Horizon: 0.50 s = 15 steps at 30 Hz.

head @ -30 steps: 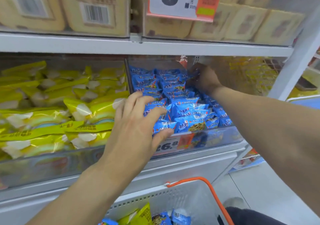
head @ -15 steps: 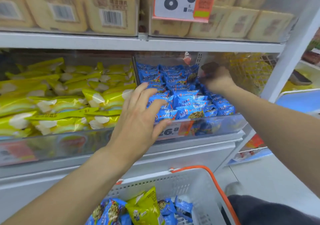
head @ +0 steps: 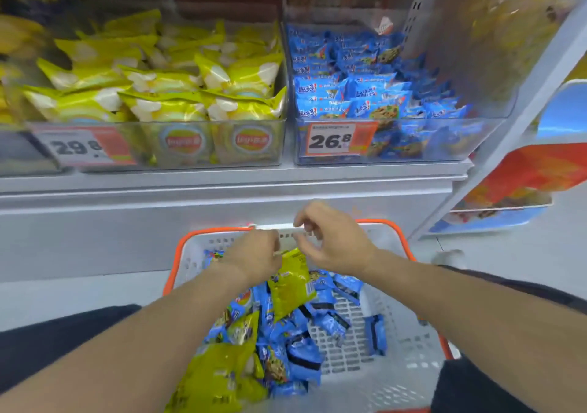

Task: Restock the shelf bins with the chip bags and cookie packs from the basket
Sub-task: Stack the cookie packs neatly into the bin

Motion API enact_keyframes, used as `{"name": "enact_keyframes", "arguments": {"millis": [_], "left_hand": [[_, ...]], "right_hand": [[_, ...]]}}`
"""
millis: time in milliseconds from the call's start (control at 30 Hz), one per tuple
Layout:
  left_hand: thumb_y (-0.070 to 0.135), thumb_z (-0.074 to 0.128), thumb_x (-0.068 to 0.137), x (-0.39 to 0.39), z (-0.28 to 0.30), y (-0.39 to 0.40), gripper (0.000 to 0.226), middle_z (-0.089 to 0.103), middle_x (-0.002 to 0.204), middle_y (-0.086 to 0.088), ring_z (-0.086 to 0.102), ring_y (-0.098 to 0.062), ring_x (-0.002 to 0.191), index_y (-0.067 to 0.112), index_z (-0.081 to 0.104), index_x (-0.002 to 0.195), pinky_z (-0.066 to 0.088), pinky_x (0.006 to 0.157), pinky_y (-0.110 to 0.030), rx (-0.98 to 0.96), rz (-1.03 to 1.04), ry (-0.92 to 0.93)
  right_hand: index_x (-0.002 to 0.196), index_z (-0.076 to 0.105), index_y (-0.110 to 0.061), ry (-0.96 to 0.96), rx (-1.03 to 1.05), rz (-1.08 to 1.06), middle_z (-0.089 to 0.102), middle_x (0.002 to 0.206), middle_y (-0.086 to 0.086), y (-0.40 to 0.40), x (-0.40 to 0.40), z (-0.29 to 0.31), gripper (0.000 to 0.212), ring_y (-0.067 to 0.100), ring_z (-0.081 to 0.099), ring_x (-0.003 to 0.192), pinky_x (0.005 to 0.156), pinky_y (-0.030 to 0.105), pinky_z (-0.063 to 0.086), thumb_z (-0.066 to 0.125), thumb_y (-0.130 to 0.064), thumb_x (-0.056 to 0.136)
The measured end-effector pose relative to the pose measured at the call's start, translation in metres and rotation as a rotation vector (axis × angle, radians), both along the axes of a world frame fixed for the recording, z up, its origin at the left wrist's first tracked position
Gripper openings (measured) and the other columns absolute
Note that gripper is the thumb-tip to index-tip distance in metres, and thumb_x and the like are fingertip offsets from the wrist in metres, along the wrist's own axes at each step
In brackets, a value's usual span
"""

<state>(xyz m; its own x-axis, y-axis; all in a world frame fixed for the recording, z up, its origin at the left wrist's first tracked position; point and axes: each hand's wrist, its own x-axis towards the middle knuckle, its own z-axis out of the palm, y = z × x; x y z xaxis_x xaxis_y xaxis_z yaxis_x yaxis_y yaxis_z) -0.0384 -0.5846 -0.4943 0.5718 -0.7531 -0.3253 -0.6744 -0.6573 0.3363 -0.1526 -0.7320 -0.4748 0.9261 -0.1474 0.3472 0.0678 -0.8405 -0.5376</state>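
Over the far end of the basket (head: 374,377), the left hand (head: 254,258) pinches the top seam of a yellow-green chip bag (head: 290,289), lifting it upright out of the heap, while the right hand (head: 333,244) hovers just beside it with thumb and fingers loosely curled and nothing between them. That bag looks light, air-puffed and crinkly; I judge the film slippery and the chips inside fragile, so the crimped seam, where the grip already sits, is the safest hold, rather than a squeeze on the belly. Below both hands the white, orange-rimmed basket holds a jumble of blue cookie packs (head: 305,355), small, flat and probably firmer, easy to gather several at a time, plus another chip bag (head: 216,377) nearest the person. Up and beyond the left grip, the clear left bin (head: 152,146) is stacked with yellow chip bags behind a tag reading 29.8, filled nearly to its front wall. Up and beyond the right grip, the clear right bin (head: 444,142), tagged 26.8, holds blue cookie packs heaped high at the left and lower toward its right side, where room seems to remain.
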Motion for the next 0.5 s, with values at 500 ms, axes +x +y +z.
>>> {"name": "enact_keyframes", "arguments": {"millis": [500], "left_hand": [[0.016, 0.071, 0.088, -0.001, -0.130, 0.067, 0.053, 0.053, 0.131, -0.010, 0.054, -0.026, 0.117, 0.013, 0.049, 0.136, 0.042, 0.096, -0.034, -0.172, 0.649, 0.162]], "right_hand": [[0.115, 0.066, -0.029, 0.432, -0.024, -0.285, 0.051, 0.117, -0.001, 0.071, 0.014, -0.166, 0.042, 0.024, 0.045, 0.113, 0.092, 0.044, 0.046, 0.077, -0.022, 0.075]]}}
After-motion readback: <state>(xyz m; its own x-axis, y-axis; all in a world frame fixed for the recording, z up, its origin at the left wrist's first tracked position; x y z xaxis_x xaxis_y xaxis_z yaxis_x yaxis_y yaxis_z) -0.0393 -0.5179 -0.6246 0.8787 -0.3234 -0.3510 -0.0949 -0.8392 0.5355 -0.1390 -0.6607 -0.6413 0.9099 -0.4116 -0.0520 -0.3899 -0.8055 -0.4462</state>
